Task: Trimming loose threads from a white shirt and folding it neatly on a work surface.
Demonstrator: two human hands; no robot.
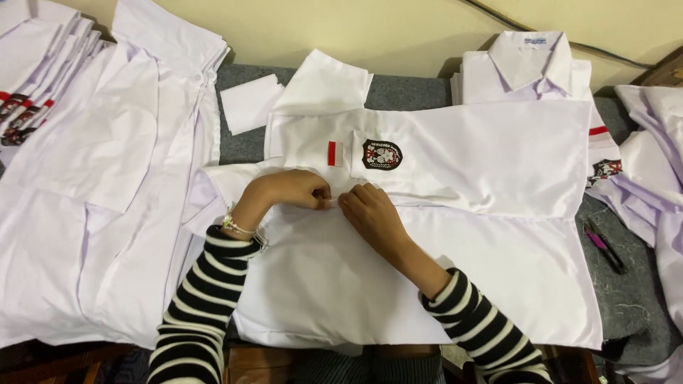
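Pinched shut, each grip holds the front edge of the smooth white shirt [441, 235], left hand [295, 190] and right hand [370, 212] meeting at its middle, the shirt lying flat on the grey felt tabletop [626, 299] beside a folded shirt stack [530, 67] and a pink-banded pen [605, 245].

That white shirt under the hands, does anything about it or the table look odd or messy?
Nothing looks damaged. The shirt lies flat while both hands pinch its front. A pen lies loose on the grey table.
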